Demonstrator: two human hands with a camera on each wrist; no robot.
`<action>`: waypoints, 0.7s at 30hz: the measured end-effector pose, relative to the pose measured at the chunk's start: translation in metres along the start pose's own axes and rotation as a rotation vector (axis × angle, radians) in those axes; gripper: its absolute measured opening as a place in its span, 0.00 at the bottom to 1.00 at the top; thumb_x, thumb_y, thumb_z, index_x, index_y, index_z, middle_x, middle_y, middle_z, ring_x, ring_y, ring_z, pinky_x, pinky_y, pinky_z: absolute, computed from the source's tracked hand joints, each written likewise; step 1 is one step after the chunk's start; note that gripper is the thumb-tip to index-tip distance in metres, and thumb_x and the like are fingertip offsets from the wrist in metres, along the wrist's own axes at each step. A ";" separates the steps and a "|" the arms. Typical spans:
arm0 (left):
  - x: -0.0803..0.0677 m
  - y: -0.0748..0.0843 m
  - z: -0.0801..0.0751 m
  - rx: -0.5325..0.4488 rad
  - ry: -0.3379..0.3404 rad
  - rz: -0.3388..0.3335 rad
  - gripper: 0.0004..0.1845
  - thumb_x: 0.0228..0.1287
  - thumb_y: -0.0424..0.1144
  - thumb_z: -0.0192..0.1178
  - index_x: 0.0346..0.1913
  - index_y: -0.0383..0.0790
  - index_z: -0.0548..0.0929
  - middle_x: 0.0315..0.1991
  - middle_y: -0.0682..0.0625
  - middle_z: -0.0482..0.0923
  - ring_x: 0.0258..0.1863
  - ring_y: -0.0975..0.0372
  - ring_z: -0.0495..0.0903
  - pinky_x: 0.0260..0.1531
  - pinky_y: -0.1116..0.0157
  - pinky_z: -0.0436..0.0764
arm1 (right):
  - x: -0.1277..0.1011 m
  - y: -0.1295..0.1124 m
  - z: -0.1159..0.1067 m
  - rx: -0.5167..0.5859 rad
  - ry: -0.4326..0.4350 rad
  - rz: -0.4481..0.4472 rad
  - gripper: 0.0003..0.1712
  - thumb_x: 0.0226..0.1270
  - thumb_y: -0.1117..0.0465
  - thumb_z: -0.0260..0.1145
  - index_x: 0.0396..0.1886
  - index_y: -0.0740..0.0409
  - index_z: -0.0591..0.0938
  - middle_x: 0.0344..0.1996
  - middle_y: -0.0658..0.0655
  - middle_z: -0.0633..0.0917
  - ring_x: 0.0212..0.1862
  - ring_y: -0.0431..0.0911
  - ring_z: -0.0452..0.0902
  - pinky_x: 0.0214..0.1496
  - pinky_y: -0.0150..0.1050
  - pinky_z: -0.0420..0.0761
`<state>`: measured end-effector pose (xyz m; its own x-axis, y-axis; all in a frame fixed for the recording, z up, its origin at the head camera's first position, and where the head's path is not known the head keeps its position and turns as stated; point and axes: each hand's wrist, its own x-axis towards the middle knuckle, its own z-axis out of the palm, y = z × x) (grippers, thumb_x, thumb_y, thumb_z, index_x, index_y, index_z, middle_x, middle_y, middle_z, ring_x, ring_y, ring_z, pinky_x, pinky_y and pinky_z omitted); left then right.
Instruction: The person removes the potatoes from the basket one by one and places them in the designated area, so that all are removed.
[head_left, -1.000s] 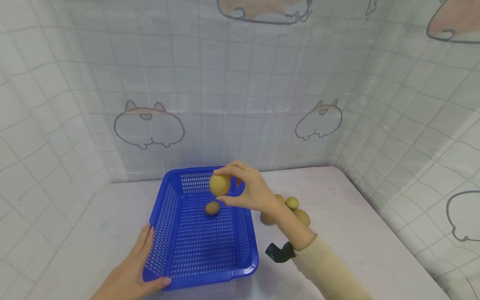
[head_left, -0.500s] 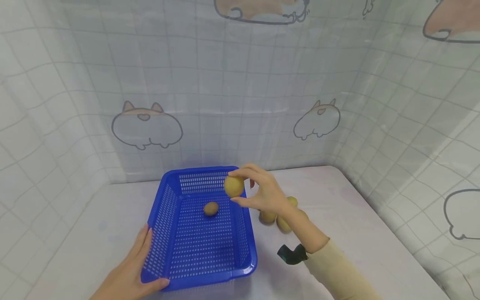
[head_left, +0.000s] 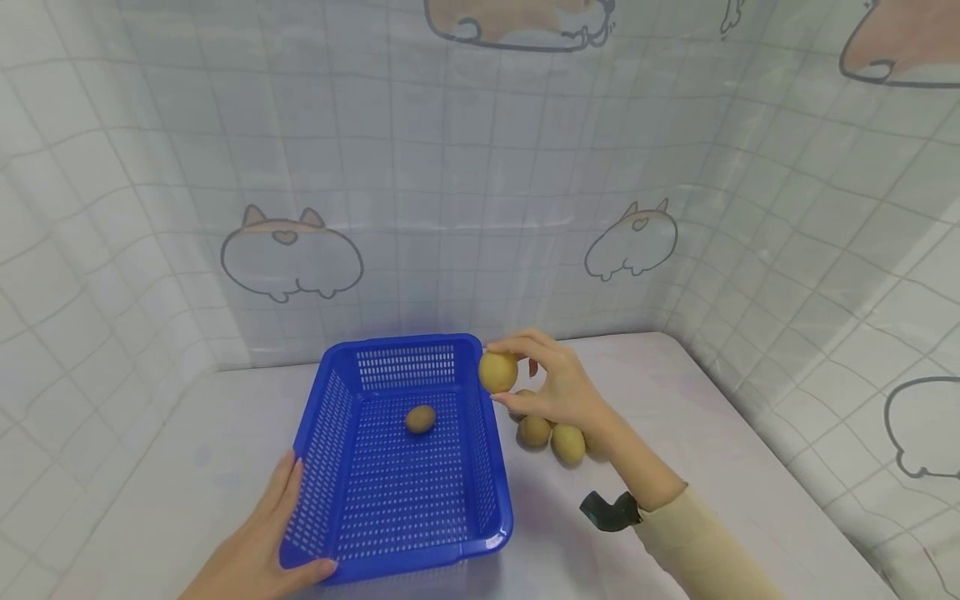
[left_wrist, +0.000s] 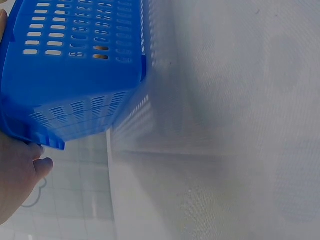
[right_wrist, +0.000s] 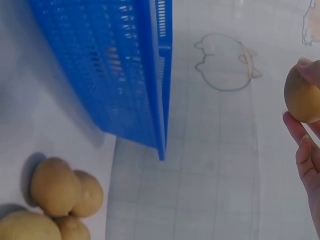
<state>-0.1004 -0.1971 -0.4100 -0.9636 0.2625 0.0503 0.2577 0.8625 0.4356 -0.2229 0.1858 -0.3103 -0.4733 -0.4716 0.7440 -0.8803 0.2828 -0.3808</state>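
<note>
A: Potato (head_left: 498, 372) pinched by right hand (head_left: 557, 390) fingertips, raised just outside blue basket's (head_left: 398, 533) right rim.
B: Left hand (head_left: 258, 554)?
A: Grips basket's near-left corner. Potato has shifted right, out from over the basket.

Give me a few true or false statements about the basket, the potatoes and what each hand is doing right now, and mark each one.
1. The right hand holds a potato in its fingertips. True.
2. The blue basket has three potatoes inside. False: only one potato in the basket lies on its floor.
3. The left hand grips the basket's near left corner. True.
4. The loose potatoes on the table lie left of the basket. False: they lie to its right, by the right hand.
5. The held potato rests on the table. False: it is up in the air by the basket's far right corner.
</note>
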 end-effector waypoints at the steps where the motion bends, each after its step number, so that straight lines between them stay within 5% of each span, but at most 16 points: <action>1: 0.000 0.000 0.000 -0.001 0.001 0.001 0.68 0.50 0.63 0.66 0.75 0.36 0.28 0.76 0.38 0.24 0.65 0.29 0.54 0.44 0.32 0.72 | 0.000 -0.004 -0.003 0.000 0.001 0.004 0.33 0.38 0.72 0.80 0.50 0.64 0.81 0.43 0.60 0.82 0.38 0.49 0.75 0.29 0.43 0.75; 21: 0.000 -0.001 0.000 -0.005 -0.002 0.012 0.67 0.51 0.62 0.66 0.75 0.35 0.28 0.76 0.37 0.25 0.64 0.28 0.54 0.44 0.31 0.70 | -0.029 -0.011 -0.040 -0.124 0.038 0.061 0.32 0.34 0.73 0.80 0.46 0.67 0.80 0.37 0.60 0.82 0.35 0.50 0.74 0.28 0.36 0.73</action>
<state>-0.1012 -0.1982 -0.4101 -0.9603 0.2738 0.0538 0.2689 0.8569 0.4397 -0.1978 0.2295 -0.3057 -0.5224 -0.4191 0.7426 -0.8382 0.4120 -0.3572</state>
